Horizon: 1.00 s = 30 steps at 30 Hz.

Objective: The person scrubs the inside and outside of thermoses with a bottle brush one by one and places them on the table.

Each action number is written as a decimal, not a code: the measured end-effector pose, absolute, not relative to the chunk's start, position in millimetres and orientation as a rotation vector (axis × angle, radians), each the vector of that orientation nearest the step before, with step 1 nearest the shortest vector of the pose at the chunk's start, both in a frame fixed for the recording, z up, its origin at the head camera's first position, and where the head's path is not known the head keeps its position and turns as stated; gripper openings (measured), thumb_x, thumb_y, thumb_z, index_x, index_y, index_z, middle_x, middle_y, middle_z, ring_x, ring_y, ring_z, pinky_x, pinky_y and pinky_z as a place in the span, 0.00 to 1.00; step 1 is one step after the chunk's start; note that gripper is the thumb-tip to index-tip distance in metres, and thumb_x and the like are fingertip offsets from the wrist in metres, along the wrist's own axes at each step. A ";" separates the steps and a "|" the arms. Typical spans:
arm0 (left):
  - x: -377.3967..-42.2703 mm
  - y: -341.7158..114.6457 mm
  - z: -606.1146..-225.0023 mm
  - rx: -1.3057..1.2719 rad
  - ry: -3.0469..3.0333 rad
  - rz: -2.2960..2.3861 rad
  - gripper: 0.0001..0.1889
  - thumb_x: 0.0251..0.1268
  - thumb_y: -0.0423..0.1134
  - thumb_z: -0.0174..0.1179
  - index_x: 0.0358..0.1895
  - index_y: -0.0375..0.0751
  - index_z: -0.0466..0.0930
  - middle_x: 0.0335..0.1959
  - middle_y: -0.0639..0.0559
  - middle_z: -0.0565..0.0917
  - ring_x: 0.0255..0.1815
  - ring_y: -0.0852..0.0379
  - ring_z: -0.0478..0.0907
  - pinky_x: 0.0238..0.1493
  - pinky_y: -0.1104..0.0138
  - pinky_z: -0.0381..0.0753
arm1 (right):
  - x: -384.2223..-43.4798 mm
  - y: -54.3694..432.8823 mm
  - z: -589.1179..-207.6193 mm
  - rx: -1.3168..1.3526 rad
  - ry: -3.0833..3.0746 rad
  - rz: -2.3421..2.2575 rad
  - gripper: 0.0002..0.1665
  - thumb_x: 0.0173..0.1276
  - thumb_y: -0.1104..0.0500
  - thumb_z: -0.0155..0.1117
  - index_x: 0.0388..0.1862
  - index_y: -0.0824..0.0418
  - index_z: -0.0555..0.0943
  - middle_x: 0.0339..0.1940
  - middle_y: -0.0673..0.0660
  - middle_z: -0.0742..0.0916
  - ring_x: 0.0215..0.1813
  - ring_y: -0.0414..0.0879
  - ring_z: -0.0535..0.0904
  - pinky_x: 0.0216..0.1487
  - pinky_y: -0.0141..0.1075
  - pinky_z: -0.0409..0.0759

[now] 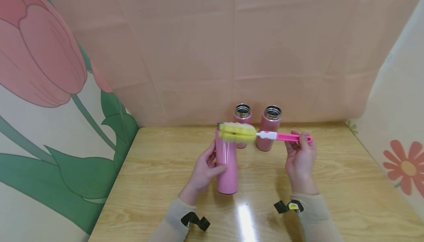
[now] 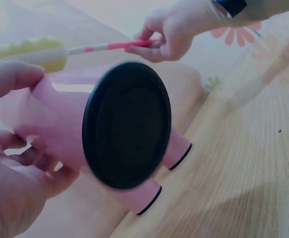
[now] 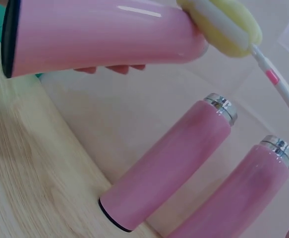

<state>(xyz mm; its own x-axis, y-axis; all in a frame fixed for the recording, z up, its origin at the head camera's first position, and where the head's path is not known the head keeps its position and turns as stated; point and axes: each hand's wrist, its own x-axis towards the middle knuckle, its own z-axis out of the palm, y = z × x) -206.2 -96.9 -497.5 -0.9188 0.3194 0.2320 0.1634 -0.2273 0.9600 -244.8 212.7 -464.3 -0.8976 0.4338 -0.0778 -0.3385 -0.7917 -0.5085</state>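
Observation:
My left hand [image 1: 207,168] grips a pink bottle [image 1: 227,168] round its side, lifted off the table, its dark base [image 2: 128,126] facing the left wrist camera. My right hand [image 1: 301,157] pinches the pink end of a bottle brush [image 1: 288,136]. The brush lies roughly level in the head view, and its yellow sponge head [image 1: 236,132] is at the bottle's top, hiding most of the mouth. Behind stand two more pink bottles without lids, one [image 1: 269,128] to the right and another [image 3: 169,166] partly hidden by the sponge in the head view.
The wooden table [image 1: 159,161] ends at the back against a pinkish cloth [image 1: 198,69]. To the left rises a wall with a large tulip print [image 1: 49,50], and to the right one with a flower print [image 1: 407,166].

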 end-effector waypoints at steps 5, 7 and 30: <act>-208.2 -95.9 -499.5 0.584 1.873 2.308 0.51 0.66 0.25 0.68 0.88 0.40 0.48 0.86 0.45 0.58 0.82 0.43 0.61 0.77 0.57 0.70 | -244.5 211.6 -464.2 -0.245 -0.703 2.621 0.12 0.80 0.57 0.65 0.45 0.65 0.75 0.42 0.62 0.89 0.37 0.50 0.89 0.40 0.38 0.91; -207.7 -95.1 -499.3 0.573 1.835 2.329 0.51 0.67 0.25 0.68 0.88 0.41 0.47 0.86 0.46 0.58 0.82 0.43 0.61 0.78 0.56 0.69 | -244.5 210.0 -464.8 -0.232 -0.711 2.617 0.11 0.80 0.58 0.64 0.43 0.65 0.75 0.42 0.63 0.89 0.37 0.51 0.89 0.41 0.38 0.91; -215.9 -96.5 -500.4 0.203 1.558 2.707 0.37 0.75 0.31 0.63 0.84 0.38 0.61 0.75 0.39 0.72 0.68 0.45 0.78 0.70 0.54 0.78 | -248.0 206.7 -469.5 -0.382 -0.868 2.662 0.04 0.85 0.60 0.57 0.47 0.61 0.75 0.35 0.59 0.89 0.34 0.48 0.87 0.39 0.37 0.91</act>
